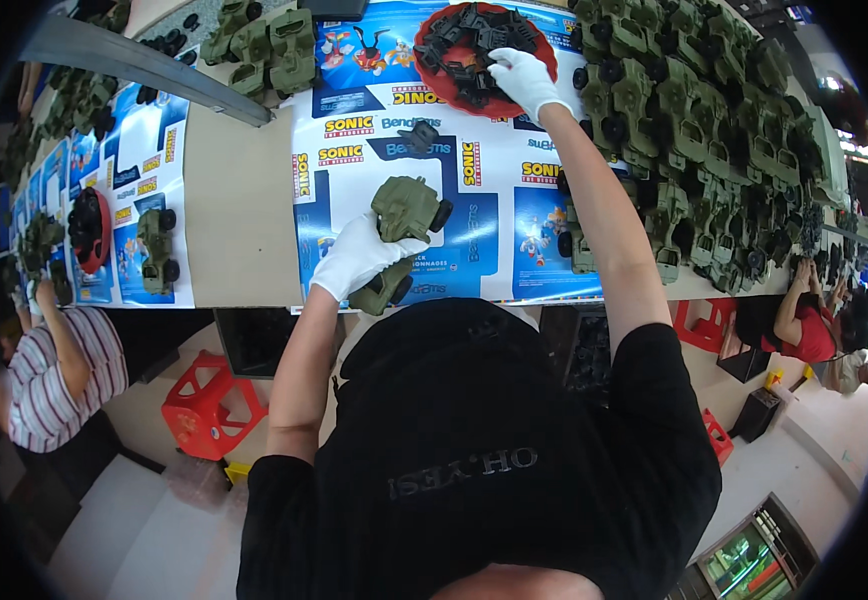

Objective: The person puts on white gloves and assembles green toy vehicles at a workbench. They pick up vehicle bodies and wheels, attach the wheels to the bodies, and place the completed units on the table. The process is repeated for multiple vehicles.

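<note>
My left hand (369,252), in a white glove, is closed around an olive-green toy military vehicle (407,207) with black wheels. It is held just over the near edge of the table, and the glove hides its middle. Stretched out to the far right, my white-gloved right hand (529,82) has its fingers bent together on the black plastic parts (474,45) heaped in a red bowl (424,75). Its fingertips seem closed on one of those parts, whose shape is hard to make out. A small dark grey part (419,137) lies on the printed sheet between bowl and vehicle.
Many similar green toy vehicles (684,110) fill the table's right side; several more (264,50) stand at the far left. A grey metal bar (144,65) crosses the upper left. One co-worker in a striped shirt (69,375) works leftward; a red stool (209,410) stands between us.
</note>
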Demonstrator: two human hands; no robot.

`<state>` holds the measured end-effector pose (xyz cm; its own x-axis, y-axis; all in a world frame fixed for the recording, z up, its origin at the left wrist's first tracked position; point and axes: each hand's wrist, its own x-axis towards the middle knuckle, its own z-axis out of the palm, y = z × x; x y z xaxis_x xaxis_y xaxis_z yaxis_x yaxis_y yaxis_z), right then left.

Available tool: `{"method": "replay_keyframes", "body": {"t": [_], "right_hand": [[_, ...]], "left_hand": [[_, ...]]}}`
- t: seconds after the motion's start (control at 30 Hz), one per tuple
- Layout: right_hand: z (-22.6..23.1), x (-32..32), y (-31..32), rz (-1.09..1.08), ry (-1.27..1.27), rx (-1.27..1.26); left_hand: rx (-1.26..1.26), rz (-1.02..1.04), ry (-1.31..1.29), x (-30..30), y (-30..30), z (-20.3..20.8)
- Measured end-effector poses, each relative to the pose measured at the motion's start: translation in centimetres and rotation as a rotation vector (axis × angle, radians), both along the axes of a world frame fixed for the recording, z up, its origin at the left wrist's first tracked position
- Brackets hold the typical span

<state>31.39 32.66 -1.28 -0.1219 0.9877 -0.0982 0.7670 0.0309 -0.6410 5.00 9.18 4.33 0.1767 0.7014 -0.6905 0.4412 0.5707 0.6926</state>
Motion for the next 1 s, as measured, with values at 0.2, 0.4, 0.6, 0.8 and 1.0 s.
{"method": "replay_keyframes", "body": {"t": [0.2, 0.4, 0.6, 0.8, 1.0], "right_hand": [[-1.1, -5.0, 1.3, 0.357, -0.485, 0.065], [-0.8, -4.8, 1.7, 0.159, -0.402, 0.153], [9.6, -3.1, -11.2, 0.083, 0.883, -0.452], [10.4, -0.3, -20.0, -0.165, 1.324, -0.771], [10.6, 0.4, -23.2, -0.105, 1.109, -0.656]], "left_hand": [[0.045, 0.129, 0.005, -2.3, -2.6, 1.2], [0.124, 0.142, 0.101, -3.5, -4.5, 0.9], [0.086, 0.028, -0.039, -1.9, -3.1, 2.9], [0.281, -0.252, -0.060, 1.8, -1.7, 3.7], [0.329, -0.375, 0.004, 2.8, -2.0, 3.0]]}}
